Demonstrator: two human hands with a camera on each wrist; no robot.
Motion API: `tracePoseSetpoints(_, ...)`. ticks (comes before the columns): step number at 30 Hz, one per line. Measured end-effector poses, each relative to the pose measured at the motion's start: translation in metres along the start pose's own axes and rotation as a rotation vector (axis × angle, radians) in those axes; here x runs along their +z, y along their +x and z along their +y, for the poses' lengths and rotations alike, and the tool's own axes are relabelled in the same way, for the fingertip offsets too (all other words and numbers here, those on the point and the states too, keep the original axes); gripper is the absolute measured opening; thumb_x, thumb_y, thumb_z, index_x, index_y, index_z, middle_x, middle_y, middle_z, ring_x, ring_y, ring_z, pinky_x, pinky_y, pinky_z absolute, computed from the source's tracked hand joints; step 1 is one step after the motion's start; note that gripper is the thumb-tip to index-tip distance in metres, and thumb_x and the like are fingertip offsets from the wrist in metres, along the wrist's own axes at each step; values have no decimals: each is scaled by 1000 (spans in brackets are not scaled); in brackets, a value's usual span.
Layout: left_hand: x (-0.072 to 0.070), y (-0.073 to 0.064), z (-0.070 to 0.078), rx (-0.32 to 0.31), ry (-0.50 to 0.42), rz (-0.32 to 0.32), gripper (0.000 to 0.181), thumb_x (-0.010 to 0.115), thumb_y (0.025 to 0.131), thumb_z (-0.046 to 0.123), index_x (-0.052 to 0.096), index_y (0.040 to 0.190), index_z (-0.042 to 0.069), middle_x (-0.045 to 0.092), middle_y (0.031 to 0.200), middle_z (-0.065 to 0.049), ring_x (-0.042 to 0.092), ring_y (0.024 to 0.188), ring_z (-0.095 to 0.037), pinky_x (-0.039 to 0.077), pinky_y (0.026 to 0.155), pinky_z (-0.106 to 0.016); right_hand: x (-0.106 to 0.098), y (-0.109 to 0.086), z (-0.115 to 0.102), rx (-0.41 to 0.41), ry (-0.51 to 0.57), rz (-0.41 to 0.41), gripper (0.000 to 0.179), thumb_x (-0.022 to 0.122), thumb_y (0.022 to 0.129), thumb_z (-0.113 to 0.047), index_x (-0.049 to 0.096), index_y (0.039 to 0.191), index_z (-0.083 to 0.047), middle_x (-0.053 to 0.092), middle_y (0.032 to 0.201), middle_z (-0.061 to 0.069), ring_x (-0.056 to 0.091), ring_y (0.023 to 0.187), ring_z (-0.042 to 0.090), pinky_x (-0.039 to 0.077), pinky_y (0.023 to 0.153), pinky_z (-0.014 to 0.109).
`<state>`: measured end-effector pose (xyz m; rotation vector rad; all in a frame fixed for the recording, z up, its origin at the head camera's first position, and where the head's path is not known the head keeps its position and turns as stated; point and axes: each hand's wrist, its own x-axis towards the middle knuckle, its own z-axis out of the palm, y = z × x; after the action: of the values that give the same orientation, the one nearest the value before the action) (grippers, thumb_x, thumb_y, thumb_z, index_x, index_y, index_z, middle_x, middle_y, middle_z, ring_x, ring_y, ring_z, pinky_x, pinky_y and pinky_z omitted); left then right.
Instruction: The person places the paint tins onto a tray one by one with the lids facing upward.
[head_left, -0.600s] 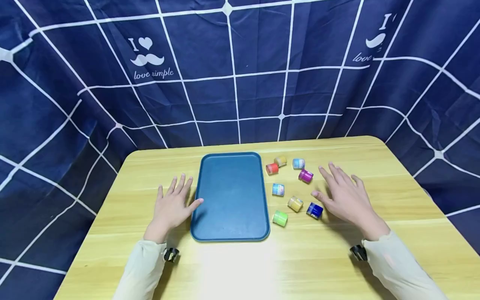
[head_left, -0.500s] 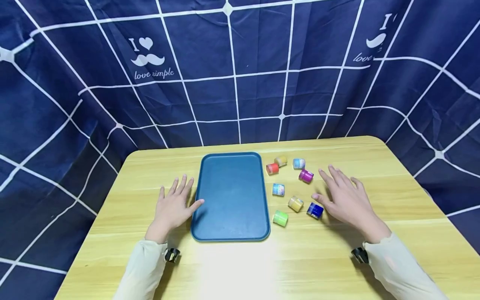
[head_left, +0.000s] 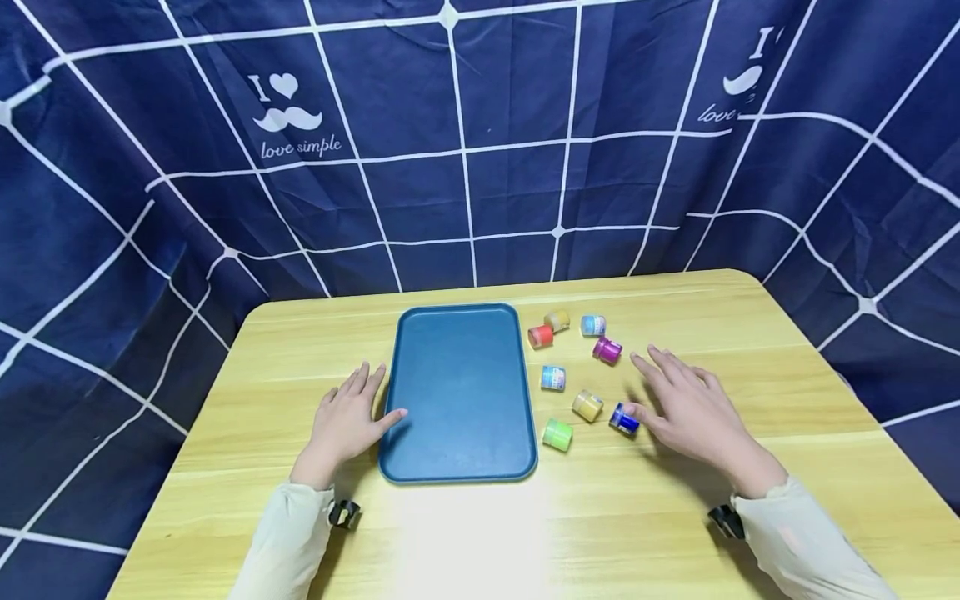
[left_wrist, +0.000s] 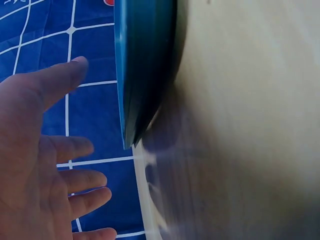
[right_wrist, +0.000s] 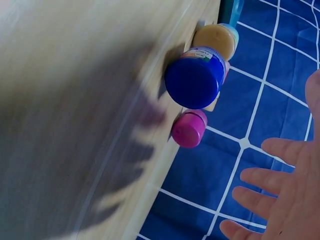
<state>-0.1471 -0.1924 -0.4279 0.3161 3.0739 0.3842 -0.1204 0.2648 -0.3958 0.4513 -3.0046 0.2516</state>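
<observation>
My left hand (head_left: pixel 347 429) hovers by the left side of a dark blue tray (head_left: pixel 459 392), its fingers relaxed and its thumb over the rim. In the left wrist view that hand (left_wrist: pixel 30 145) holds nothing. On the other side, my right hand (head_left: pixel 697 417) is held above the table, fingers loosely spread, also holding nothing. Its thumb overlaps the edge of a dark blue jar (head_left: pixel 623 419) in the head view, but the right wrist view shows a gap between hand and jar (right_wrist: pixel 194 80). A purple jar (head_left: pixel 607 350) lies just beyond its fingertips.
More small jars lie right of the tray: red (head_left: pixel 540 336), two yellow ones (head_left: pixel 557 321), two light blue ones (head_left: pixel 553 377) and a green one (head_left: pixel 558 434). A blue curtain (head_left: pixel 517 183) with white lines hangs behind the wooden table (head_left: pixel 637 533).
Both hands have dipped slightly, the fingers bending a little more. The right thumb now overlaps the dark blue jar in the head view. The jars and tray keep their arrangement; the head view shifted slightly.
</observation>
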Motion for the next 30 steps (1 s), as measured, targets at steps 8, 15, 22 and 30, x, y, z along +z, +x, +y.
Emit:
tracePoseSetpoints(8, 4, 1, -5, -1, -11, 3, 79, 62, 86, 56, 44, 144, 6, 45, 143, -25, 45, 129, -45, 34, 102, -62, 4, 0, -1, -12, -3, -29, 70, 54, 94, -51, 41, 145, -6, 37, 148, 27, 40, 130, 48, 32, 97, 65)
tracePoseSetpoints(15, 6, 3, -7, 3, -47, 2, 72, 63, 86, 54, 52, 139, 6, 59, 126, -20, 54, 110, -39, 41, 93, -57, 6, 0, 1, -33, -29, -47, 65, 54, 94, -51, 47, 142, -7, 41, 145, 26, 45, 127, 47, 35, 95, 64)
tracePoseSetpoints(22, 7, 3, -9, -16, -98, -37, 67, 65, 86, 51, 56, 135, 6, 64, 108, -13, 56, 89, -27, 46, 77, -43, 10, 1, 1, -44, -25, -69, 63, 54, 94, -51, 50, 140, -8, 44, 143, 25, 46, 127, 46, 35, 95, 64)
tracePoseSetpoints(30, 9, 4, -15, -57, -256, -84, 64, 70, 85, 43, 56, 134, 5, 63, 98, -4, 56, 83, -17, 45, 67, -34, 13, 3, 0, -62, 2, -107, 64, 57, 92, -52, 51, 139, -8, 48, 140, 25, 48, 125, 47, 35, 94, 66)
